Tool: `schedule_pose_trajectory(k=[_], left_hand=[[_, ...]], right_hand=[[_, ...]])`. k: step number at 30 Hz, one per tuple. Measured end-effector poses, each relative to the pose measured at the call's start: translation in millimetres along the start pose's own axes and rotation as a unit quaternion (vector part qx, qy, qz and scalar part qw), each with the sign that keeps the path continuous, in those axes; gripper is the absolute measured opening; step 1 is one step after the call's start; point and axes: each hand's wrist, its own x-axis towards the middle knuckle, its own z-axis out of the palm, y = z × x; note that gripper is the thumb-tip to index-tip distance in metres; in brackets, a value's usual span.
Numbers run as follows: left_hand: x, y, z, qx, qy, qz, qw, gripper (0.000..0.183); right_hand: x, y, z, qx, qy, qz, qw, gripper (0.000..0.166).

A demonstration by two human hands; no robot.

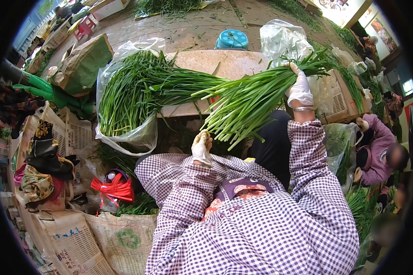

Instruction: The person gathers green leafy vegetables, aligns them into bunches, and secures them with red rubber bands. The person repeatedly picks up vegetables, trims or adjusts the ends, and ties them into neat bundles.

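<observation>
My right hand [299,86], in a thin white glove, grips a thick bundle of garlic chives [251,99] around its leafy part. The pale stalk ends fan out down and left towards my lap. Just below those ends is my gloved left hand [202,148], its fingertips pinched together; anything between them is too small to tell. More garlic chives [130,92] fill a clear plastic bag [137,135] at the left. Some of their stalks lie out over a low wooden board [216,62], their ends partly behind the held bundle.
A blue stool [231,39] stands beyond the board. Red plastic ties [115,189] hang at my left, near plastic crates [72,240] and piled cloth bags [46,161]. To the right are a clear bag [339,147], a crate [340,96] and a person in a purple top [378,147].
</observation>
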Motion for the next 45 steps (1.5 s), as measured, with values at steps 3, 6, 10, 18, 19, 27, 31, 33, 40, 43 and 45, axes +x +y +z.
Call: schedule_pose_trajectory(k=[3, 6, 10, 18, 19, 27, 31, 33, 40, 43, 45], left_hand=[[-6.2, 0.0, -0.3, -0.042, 0.017, -0.01, 0.999, 0.016], [5.0, 0.4, -27.9, 0.139, 0.0, -0.001, 0.99, 0.007], [-12.1, 28.3, -26.3, 0.883, 0.002, 0.039, 0.469, 0.027], [-60.2, 33.4, 52.6, 0.182, -0.103, 0.114, 0.971, 0.014], [-66.7, 34.1, 56.1, 0.155, -0.07, 0.09, 0.981, 0.013], [-72.7, 31.5, 84.5, -0.041, -0.164, -0.028, 0.985, 0.023], [-62.2, 40.8, 56.5, 0.19, -0.106, 0.01, 0.976, 0.019], [-50.8, 37.7, 22.0, 0.279, -0.054, 0.073, 0.956, 0.016], [-83.0, 19.0, 93.9, 0.205, -0.087, 0.188, 0.957, 0.046], [-63.7, 10.7, 93.6, 0.186, -0.115, 0.137, 0.966, 0.024], [-61.3, 12.0, 82.4, 0.185, -0.114, 0.133, 0.967, 0.018]], right_hand=[[1.9, -2.7, 1.5, -0.019, 0.016, -0.024, 0.999, 0.018], [1.4, -13.4, 7.2, -0.021, 0.021, -0.04, 0.999, 0.016], [4.2, -32.8, 5.0, 0.009, 0.01, -0.057, 0.998, 0.012], [6.2, -15.3, 13.5, -0.015, 0.011, -0.065, 0.998, 0.015], [7.4, -13.2, 12.7, -0.015, 0.011, -0.061, 0.998, 0.015], [2.9, 17.9, 30.4, -0.041, 0.007, -0.059, 0.997, 0.011], [3.2, 4.8, 36.7, -0.027, 0.01, -0.063, 0.998, 0.011], [3.2, -2.5, 37.3, -0.024, 0.014, -0.07, 0.997, 0.013], [3.4, 10.3, 39.7, -0.014, 0.018, -0.091, 0.996, 0.012], [5.3, 19.7, 39.4, -0.028, 0.019, -0.074, 0.997, 0.011], [8.4, 20.5, 35.9, -0.034, 0.001, -0.075, 0.997, 0.016]])
